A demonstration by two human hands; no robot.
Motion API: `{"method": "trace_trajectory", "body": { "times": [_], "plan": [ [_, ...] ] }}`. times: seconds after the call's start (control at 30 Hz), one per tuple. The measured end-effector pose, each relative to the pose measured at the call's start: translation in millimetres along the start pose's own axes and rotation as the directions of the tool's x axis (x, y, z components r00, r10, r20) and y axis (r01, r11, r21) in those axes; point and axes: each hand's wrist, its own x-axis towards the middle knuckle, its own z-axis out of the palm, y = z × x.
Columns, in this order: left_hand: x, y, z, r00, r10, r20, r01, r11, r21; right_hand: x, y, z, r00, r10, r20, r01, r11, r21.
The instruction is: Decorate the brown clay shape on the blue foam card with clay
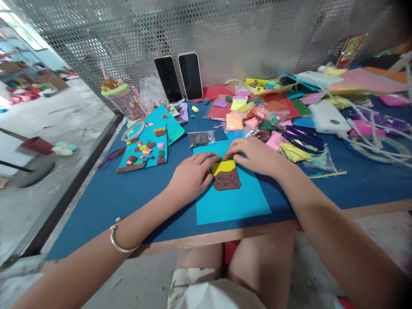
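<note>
Pressing down on a soft clay piece, brown with darker dots and a yellow band on top, sitting on a light blue card near the table's front edge. Looks light, pliable, easily dented or smeared; probably sticks a little to the card. Best handled at the outer edges with fingertips, light pressure only, since a firm pinch would likely deform it. Card thin and bendy, likely to slide on the blue table unless held flat.

Left hand at 9 o'clock of the clay piece, fingers loosely curled and partly spread, tips touching the yellow band's left end; not closed around anything, resting on the card. Silver bracelet on that wrist.

Right hand at 1 o'clock of the clay piece, fingers bent downward, tips on the yellow band's top right corner; pinching or just pushing, cannot tell, fingertips hidden.

Finished card with small clay figures at 10 o'clock, well apart. Small bag of dark clay at 11 o'clock, just off the card. Blue-handled scissors at 2 o'clock among colour bags. Two phones leaning on the mesh wall at 12 o'clock. Cup with bear lid far left.
</note>
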Motion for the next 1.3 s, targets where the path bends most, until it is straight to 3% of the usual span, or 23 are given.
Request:
{"method": "trace_trajectory", "body": {
  "times": [0.3, 0.77, 1.1, 1.3],
  "plan": [
    [-2.9, 0.3, 0.5, 0.998, 0.049, 0.037, -0.051, 0.997, 0.055, -6.0, -3.8, -0.5, 0.999, 0.001, 0.052, 0.003, 0.997, -0.078],
    [-3.0, 4.6, 4.6, 0.998, 0.054, 0.040, -0.058, 0.994, 0.094, -15.3, -5.0, 3.6, 0.999, 0.040, 0.002, -0.039, 0.996, -0.076],
    [0.5, 2.8, 5.8, 0.996, -0.077, 0.045, 0.083, 0.983, -0.164, -14.6, -6.0, 1.1, 0.998, 0.060, 0.012, -0.060, 0.998, -0.011],
    [-0.5, 1.7, 9.4, 0.997, -0.078, -0.002, 0.077, 0.982, -0.174, -15.6, -5.0, 1.2, 0.998, 0.062, -0.013, -0.062, 0.998, -0.003]
  ]
}}
